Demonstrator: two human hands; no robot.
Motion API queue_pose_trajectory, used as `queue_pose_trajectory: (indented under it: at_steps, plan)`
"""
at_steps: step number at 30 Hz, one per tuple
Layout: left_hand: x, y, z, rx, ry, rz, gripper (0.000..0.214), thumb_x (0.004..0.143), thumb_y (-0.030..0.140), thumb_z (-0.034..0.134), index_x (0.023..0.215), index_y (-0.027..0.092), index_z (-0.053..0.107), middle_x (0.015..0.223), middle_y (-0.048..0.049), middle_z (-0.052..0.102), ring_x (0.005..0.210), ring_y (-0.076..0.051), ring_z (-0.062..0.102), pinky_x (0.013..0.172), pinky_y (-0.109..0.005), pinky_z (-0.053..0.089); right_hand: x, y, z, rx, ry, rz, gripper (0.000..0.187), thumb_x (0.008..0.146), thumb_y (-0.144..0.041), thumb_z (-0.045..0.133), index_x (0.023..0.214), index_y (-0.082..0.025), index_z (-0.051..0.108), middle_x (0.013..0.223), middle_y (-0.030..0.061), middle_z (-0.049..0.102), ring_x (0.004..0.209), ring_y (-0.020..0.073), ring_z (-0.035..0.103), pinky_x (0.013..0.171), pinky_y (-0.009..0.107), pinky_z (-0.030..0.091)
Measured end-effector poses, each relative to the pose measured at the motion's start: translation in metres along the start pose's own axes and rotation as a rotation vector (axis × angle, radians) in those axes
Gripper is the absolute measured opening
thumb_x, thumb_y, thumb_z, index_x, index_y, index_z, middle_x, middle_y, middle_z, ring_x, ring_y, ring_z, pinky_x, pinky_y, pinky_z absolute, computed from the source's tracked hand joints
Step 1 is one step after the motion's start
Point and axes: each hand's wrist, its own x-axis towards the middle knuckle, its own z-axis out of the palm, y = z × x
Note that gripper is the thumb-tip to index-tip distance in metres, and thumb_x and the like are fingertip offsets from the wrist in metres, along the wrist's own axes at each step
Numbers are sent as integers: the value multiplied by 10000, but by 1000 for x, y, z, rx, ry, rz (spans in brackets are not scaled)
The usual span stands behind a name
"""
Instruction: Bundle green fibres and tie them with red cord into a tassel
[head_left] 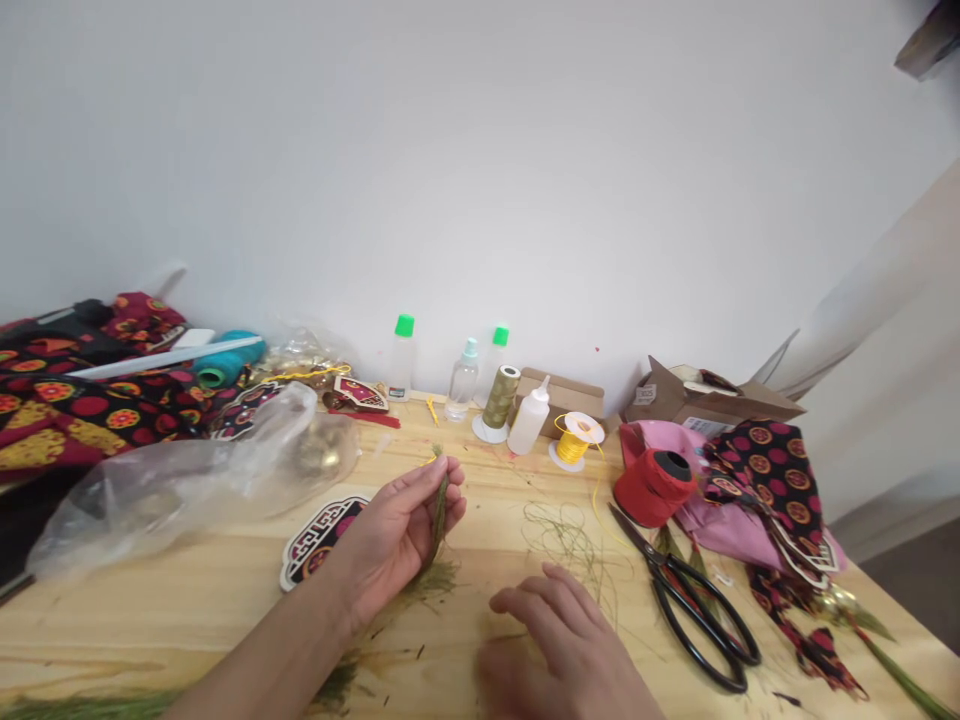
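Note:
My left hand [401, 525] is closed around a thin bundle of dried green herb [440, 510], held upright a little left of the table's middle. A bit of yellow cord shows by the bundle's upper tip, and its loose ends fan out below my palm. My right hand [559, 645] hovers near the front edge with its fingers loosely bent and apart; the thumb side is blurred and nothing shows in it. A dark patterned plaque with a white border [322, 540] lies partly behind my left wrist. Loose green thread [570, 545] lies tangled beyond my right hand.
Black-handled scissors [701, 610] lie at right beside a red thread cone [655, 488]. Along the wall stand a yellow cord spool [574, 445], a squeeze bottle [529, 418], an olive thread cone [501, 397] and other bottles. A plastic bag [187, 490] and patterned fabric [112, 400] occupy the left.

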Motion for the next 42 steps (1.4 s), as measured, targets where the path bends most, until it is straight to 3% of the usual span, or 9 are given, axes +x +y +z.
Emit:
queue_pose_trajectory:
  at_steps: [6, 16, 20, 24, 26, 32, 42]
  plan:
    - [0, 0, 1, 13, -7, 8, 127, 764, 82, 490, 714, 87, 606, 644, -23, 622, 483, -55, 580, 544, -187, 542, -10, 4, -7, -87, -25, 33, 241, 742, -415, 506, 907, -256, 581, 990, 65, 603, 876, 224, 528, 739, 382, 441]
    - [2, -1, -2, 8, -27, 17, 121, 762, 88, 496, 727, 96, 612, 636, -13, 628, 490, -54, 584, 550, -178, 542, 0, 3, -9, -74, -92, 16, 257, 742, -438, 489, 881, -249, 593, 1015, 85, 585, 916, 244, 504, 750, 407, 434]
    - [2, -1, -2, 2, -22, 17, 116, 756, 88, 506, 711, 88, 613, 638, -15, 631, 489, -52, 583, 550, -178, 541, 0, 2, -2, -104, -28, -16, 266, 736, -463, 487, 854, -248, 591, 1028, 75, 582, 912, 238, 500, 758, 403, 426]
    - [4, -1, -3, 2, -20, 11, 116, 754, 86, 509, 711, 82, 617, 626, -19, 631, 484, -53, 583, 548, -178, 540, -1, -1, 14, -140, 176, -23, 337, 736, -533, 443, 800, -235, 589, 1009, 54, 593, 899, 220, 496, 791, 387, 407]
    - [4, -2, -4, 5, -15, 18, 111, 753, 83, 511, 718, 77, 617, 628, -20, 631, 482, -53, 583, 550, -178, 539, -1, -2, 16, -149, 212, -27, 389, 728, -572, 415, 789, -229, 589, 1006, 55, 596, 891, 219, 497, 790, 386, 408]
    - [4, -2, -4, -4, -23, 18, 111, 756, 85, 508, 719, 84, 613, 632, -23, 632, 484, -55, 585, 552, -184, 539, -2, 3, -6, -77, -33, 56, 296, 756, -453, 466, 903, -230, 595, 1082, 91, 558, 924, 236, 496, 720, 357, 452]
    - [5, -2, -6, -17, -30, 18, 100, 751, 83, 515, 724, 82, 611, 641, -24, 633, 493, -57, 589, 552, -184, 541, -6, 2, -3, -46, 3, 23, 335, 762, -502, 426, 894, -253, 608, 1068, 83, 556, 924, 239, 485, 722, 366, 438]
